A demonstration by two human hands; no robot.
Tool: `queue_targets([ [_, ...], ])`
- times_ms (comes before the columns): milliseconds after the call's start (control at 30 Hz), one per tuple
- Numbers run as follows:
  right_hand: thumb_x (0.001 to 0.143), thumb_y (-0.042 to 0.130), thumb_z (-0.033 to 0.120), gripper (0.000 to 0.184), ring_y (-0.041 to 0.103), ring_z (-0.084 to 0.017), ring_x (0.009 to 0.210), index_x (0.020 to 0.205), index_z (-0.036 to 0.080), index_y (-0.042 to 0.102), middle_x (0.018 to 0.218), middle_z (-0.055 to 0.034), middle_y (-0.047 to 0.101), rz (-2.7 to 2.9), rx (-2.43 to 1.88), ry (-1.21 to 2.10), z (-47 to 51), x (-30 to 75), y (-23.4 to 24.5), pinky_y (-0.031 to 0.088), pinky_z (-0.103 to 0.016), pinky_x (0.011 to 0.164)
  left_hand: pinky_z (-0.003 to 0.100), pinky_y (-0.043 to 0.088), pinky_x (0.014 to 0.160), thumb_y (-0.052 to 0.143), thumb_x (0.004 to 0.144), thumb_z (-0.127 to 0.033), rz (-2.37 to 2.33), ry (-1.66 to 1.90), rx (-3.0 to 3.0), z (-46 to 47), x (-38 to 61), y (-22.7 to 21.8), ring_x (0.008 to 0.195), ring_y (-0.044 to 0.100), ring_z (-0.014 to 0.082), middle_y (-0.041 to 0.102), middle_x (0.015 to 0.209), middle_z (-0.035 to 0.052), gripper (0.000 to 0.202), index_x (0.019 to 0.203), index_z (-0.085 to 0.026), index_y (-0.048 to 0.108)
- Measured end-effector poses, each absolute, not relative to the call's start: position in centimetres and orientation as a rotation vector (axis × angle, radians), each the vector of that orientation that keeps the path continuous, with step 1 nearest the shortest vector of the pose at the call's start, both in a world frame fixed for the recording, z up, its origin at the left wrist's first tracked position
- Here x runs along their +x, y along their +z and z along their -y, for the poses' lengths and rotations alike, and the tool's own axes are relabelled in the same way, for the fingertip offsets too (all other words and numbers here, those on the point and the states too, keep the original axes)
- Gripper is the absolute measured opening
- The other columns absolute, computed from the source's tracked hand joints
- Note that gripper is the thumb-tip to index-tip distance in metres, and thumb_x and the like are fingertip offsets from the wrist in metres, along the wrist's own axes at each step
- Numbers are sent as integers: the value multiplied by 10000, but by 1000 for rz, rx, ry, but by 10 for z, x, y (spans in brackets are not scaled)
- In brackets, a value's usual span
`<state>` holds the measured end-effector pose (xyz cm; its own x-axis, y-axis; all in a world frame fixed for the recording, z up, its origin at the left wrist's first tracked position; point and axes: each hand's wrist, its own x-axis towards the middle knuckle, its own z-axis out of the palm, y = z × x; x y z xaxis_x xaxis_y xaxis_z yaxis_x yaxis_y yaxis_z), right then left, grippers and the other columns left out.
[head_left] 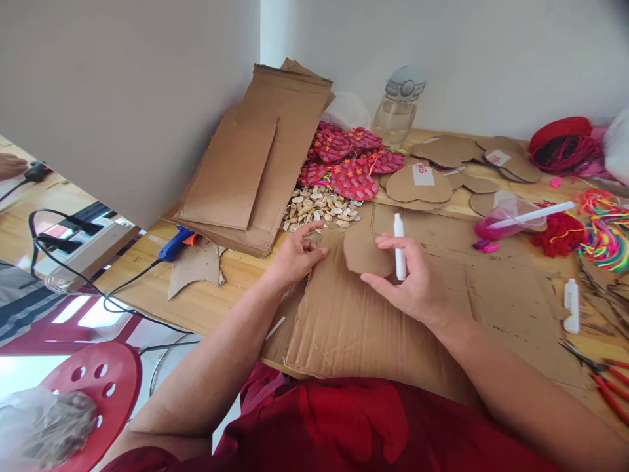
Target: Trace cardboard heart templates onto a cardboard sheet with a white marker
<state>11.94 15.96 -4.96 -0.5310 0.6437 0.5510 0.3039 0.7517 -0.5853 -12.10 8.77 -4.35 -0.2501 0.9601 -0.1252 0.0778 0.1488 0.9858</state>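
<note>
A small cut cardboard piece with rounded edges (366, 251) lies on a large cardboard sheet (358, 321) in front of me. My right hand (410, 278) is over its right side, with a slim white tube (399, 246) held upright between the fingers; whether it is a marker or glue cannot be told. My left hand (301, 254) is left of the piece, apart from it, index finger and thumb stretched out and nothing held. Beyond it lies a heap of pistachio shells (322, 206). Behind the shells are red-pink decorated pieces (351, 180) with orange stars.
Stacked cardboard (246, 157) and a blue glue gun (175, 244) with its cord are left. A water bottle (398, 108) stands at the back. Cut cardboard shapes (417, 185), colourful yarn (609, 229), a white tube (571, 305) and red-handled pliers (604, 387) lie right.
</note>
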Motion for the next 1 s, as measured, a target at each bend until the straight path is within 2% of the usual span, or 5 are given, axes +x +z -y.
queue_targets([
  [167, 883, 747, 445, 449, 673, -297, 1181, 1226, 296, 498, 1248, -135, 680, 1740, -844, 684, -179, 130, -55, 605, -473, 886, 189, 287, 454, 712, 782, -261, -1544, 1225, 1045, -89, -119, -41, 442, 376, 60, 483, 565, -98, 646, 1399, -140, 565],
  [467, 871, 759, 471, 487, 667, -266, 1219, 1224, 303, 469, 1267, -115, 680, 1610, -863, 840, -185, 130, -64, 593, -459, 951, 183, 292, 401, 699, 799, -257, -1561, 1198, 1071, -88, -121, -42, 421, 404, 68, 487, 564, -90, 616, 1387, -126, 569],
  [633, 850, 778, 473, 485, 674, -259, 1178, 1184, 281, 483, 1229, -111, 681, 1766, -841, 818, -172, 124, -55, 585, -425, 936, 168, 297, 388, 650, 851, -229, -1596, 1205, 1046, -88, -119, -38, 405, 383, 60, 461, 544, -94, 523, 1360, -123, 590],
  [800, 769, 860, 456, 579, 658, -291, 1181, 1198, 264, 521, 1219, -103, 668, 2052, -691, 722, -156, 114, -54, 514, -492, 1055, 166, 328, 371, 578, 911, -205, -1639, 1193, 1012, -89, -115, -35, 395, 375, 62, 448, 555, -91, 451, 1356, -136, 601],
  [1000, 743, 888, 425, 621, 648, -321, 1177, 1221, 293, 514, 1263, -86, 679, 2267, -677, 577, -157, 109, -65, 508, -518, 1017, 169, 314, 375, 547, 964, -273, -1652, 1194, 1006, -90, -114, -34, 386, 364, 59, 453, 547, -89, 411, 1347, -137, 608],
])
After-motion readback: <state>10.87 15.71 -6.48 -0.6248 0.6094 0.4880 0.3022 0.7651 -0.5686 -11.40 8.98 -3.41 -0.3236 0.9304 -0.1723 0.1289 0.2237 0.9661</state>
